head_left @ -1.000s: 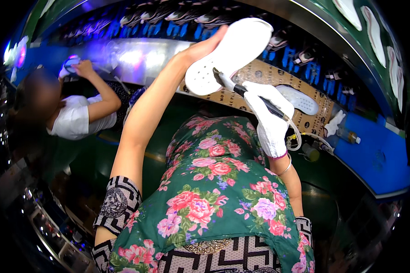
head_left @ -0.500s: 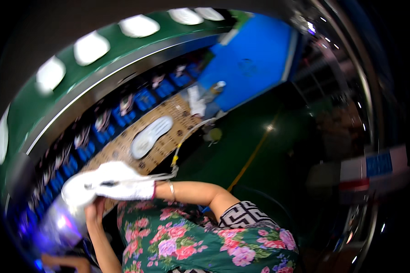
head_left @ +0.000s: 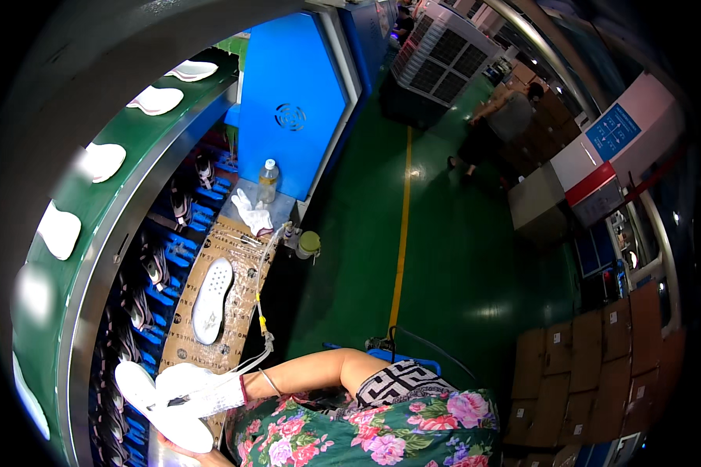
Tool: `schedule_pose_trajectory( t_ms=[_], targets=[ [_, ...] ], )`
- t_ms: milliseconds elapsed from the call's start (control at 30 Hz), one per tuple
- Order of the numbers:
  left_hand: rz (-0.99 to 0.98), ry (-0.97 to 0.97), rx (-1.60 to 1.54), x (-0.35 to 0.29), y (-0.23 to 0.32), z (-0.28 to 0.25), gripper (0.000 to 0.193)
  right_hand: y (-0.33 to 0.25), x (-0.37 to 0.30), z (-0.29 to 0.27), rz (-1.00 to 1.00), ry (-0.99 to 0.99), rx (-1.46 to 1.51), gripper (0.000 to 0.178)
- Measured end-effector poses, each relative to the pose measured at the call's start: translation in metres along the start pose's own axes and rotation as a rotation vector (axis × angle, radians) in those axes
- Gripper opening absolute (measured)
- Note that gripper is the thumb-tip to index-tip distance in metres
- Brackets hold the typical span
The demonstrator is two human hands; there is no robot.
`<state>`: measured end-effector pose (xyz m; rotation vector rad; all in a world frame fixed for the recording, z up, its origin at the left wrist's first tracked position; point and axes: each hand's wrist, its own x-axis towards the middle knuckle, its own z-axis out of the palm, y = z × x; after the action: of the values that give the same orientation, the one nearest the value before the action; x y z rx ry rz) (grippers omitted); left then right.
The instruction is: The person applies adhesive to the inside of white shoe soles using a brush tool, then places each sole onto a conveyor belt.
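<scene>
A white shoe sole [head_left: 187,430] is held up at the lower left by my left hand [head_left: 181,451], bare and mostly hidden beneath it. My right hand [head_left: 197,387], in a white glove, is over the sole. Its fingers are closed round a thin hose-fed tool [head_left: 177,401], whose dark tip points at the sole; the glove hides most of it. The pale hose [head_left: 249,362] runs from this hand to a yellow fitting [head_left: 262,323]. Beyond my hands, another white sole [head_left: 213,300] with small holes near its far end lies on brown cardboard [head_left: 183,342].
On the left a green conveyor [head_left: 93,202] carries several white soles. Dark shoe uppers [head_left: 156,265] sit in blue holders beside it. A bottle [head_left: 268,183] and white glove [head_left: 251,212] lie ahead. Right are stacked cartons [head_left: 600,366] and, farther off, a walking person [head_left: 510,117].
The view has swung to the right, bringing the aisle and cartons into sight. My hands and the sole sit lower in the picture, still together.
</scene>
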<state>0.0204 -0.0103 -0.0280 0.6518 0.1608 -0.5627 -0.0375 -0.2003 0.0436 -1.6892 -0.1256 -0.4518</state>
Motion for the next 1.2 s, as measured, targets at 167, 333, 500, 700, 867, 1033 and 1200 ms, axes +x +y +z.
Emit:
schedule_pose_trajectory(
  t_ms=[167, 333, 500, 700, 867, 1033, 1200],
  targets=[
    [-0.011, 0.046, 0.03, 0.017, -0.011, 0.007, 0.056, 0.022, 0.002, 0.014, -0.057, 0.132, -0.005, 0.031],
    [0.124, 0.135, 0.078, 0.007, -0.004, 0.004, 0.055, -0.006, 0.023, -0.003, -0.048, -0.01, -0.007, 0.027],
    [0.079, 0.026, -0.125, 0.007, -0.014, 0.022, 0.061, -0.027, 0.023, -0.021, -0.241, -0.001, -0.151, 0.03],
    [0.002, -0.086, -0.425, -0.018, -0.02, 0.046, 0.084, -0.039, 0.015, -0.004, 0.031, -0.053, 0.15, 0.032],
    [0.033, -0.039, -0.331, -0.027, -0.024, 0.055, 0.079, -0.033, 0.012, 0.009, -0.05, -0.077, 0.043, 0.033],
    [0.03, -0.138, -0.402, -0.026, -0.032, 0.044, 0.08, -0.005, 0.001, 0.037, 0.104, 0.019, 0.381, 0.048],
    [0.106, -0.045, -0.296, -0.024, -0.034, 0.039, 0.08, -0.055, 0.018, 0.03, -0.291, -0.055, -0.202, 0.033]
  ],
)
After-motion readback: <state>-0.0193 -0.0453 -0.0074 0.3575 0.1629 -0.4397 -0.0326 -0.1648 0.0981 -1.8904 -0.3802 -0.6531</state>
